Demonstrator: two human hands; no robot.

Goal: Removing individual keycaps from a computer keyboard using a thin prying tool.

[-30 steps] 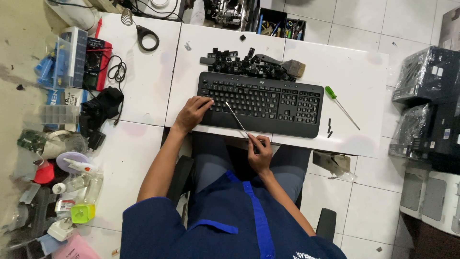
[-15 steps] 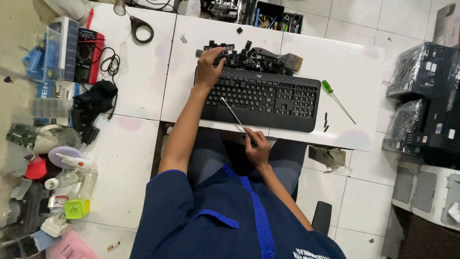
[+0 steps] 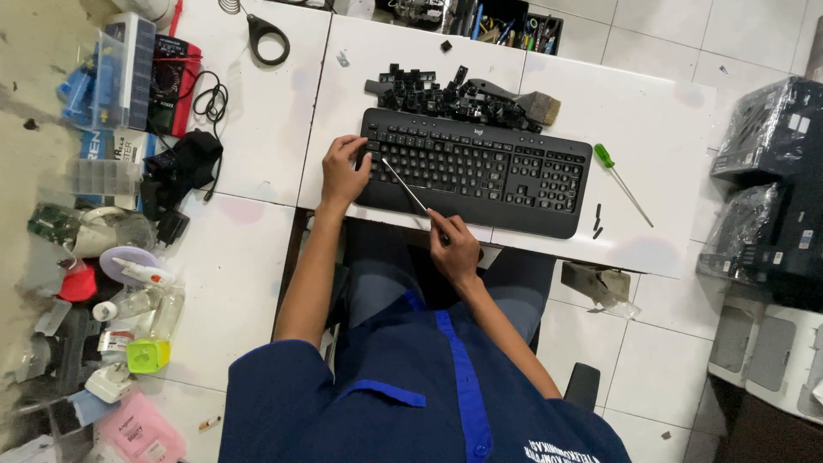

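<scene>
A: Status of our hands. The left hand [image 3: 345, 171] rests on the left end of the black keyboard [image 3: 480, 170], fingers curled over the edge keys and steadying the case; it grips nothing loose. The right hand [image 3: 454, 247] is closed around the handle of a thin metal rod [image 3: 405, 185], whose tip reaches toward 11 o'clock onto the left key block.

B: Location of the keyboard?

A: It lies flat on the white tabletop [image 3: 651, 111], directly at 12 o'clock from our body. Beyond it, still at 12 o'clock, sits a pile of loose black keycaps [image 3: 429, 93] with a paintbrush [image 3: 531, 105] touching the pile. A green-handled screwdriver [image 3: 624, 178] lies at 2 o'clock, apart from the keyboard.

B: Hazards from this position?

A: We judge three. The rod tip could slip off a key and scratch the case if the left hand eases its hold. A levered cap could spring off toward the floor, because the keyboard's near edge overhangs the tabletop. Too steep a prying angle could snap a key clip.

B: Packages and labels?

A: At 9 o'clock, a clear plastic compartment box [image 3: 124, 58] stands beside a red meter [image 3: 171, 81]. At 7 o'clock lies a pink flat packet [image 3: 141, 433]. At 3 o'clock, dark film-wrapped cartons [image 3: 771, 129] carry small white rectangular labels; their print is too small to read.
</scene>
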